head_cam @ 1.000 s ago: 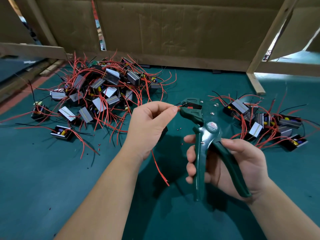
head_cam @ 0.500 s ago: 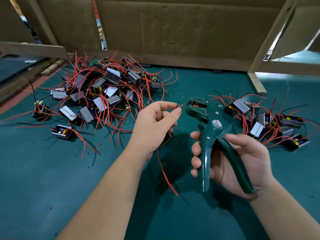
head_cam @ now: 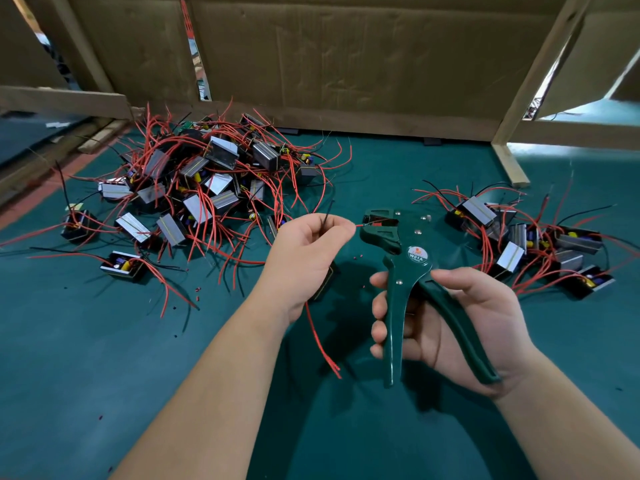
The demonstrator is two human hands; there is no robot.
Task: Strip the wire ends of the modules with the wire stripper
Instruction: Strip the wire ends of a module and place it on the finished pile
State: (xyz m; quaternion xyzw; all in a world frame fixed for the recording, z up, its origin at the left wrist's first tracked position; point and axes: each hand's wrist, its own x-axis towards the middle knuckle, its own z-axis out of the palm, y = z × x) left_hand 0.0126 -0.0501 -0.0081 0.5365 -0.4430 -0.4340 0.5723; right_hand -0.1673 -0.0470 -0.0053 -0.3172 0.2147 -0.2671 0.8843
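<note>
My right hand (head_cam: 464, 320) grips the two handles of a dark green wire stripper (head_cam: 408, 271), its jaws pointing up and left. My left hand (head_cam: 304, 254) holds a module, mostly hidden under the palm, and pinches one of its red wires (head_cam: 359, 224) with the tip reaching into the stripper's jaws. A thin black wire (head_cam: 325, 213) sticks up from the left fingers. Another red wire (head_cam: 322, 344) hangs down below the left wrist.
A big heap of modules with red wires (head_cam: 197, 188) lies at the back left on the green mat (head_cam: 104, 375). A smaller group of modules (head_cam: 519, 244) sits at the right. Cardboard walls (head_cam: 346, 64) and wooden battens (head_cam: 509, 164) close the back. Small red insulation bits dot the mat.
My left hand has turned and brought a red wire end into the stripper's jaws, after being apart from them half a second ago. The stripper has stayed nearly in place.
</note>
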